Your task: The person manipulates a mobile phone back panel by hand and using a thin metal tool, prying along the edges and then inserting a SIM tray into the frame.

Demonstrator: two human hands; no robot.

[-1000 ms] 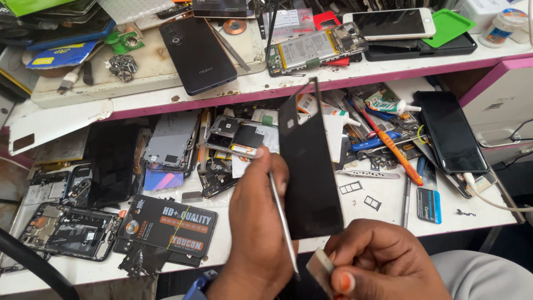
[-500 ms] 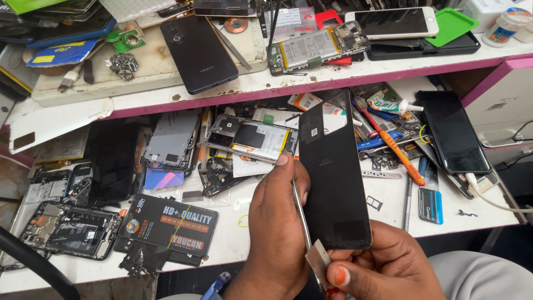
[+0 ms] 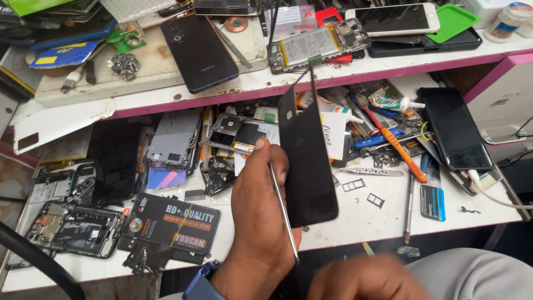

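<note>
My left hand point(image 3: 260, 214) grips a thin black phone panel point(image 3: 308, 161) and holds it upright above the white bench, tilted and turned partly edge-on to me. A narrow silvery strip point(image 3: 283, 211) runs along the panel's near edge, beside my thumb and fingers. My right hand point(image 3: 366, 278) is low at the bottom of the view, blurred, with curled fingers, and is apart from the panel. Whether it holds anything is hidden by the blur. A blue watch strap point(image 3: 201, 283) sits on my left wrist.
On the upper shelf lie a black phone point(image 3: 200, 51), an opened phone with its battery showing point(image 3: 316, 45) and a white phone point(image 3: 395, 18). The bench holds dismantled phones point(image 3: 66, 228), a printed black packet point(image 3: 173, 222), an orange-handled screwdriver point(image 3: 397, 144), tweezers point(image 3: 373, 172) and a black phone on a cable point(image 3: 455, 136).
The black panel has turned from facing me to nearly edge-on. My right hand has left the panel's lower end and dropped down and to the right.
</note>
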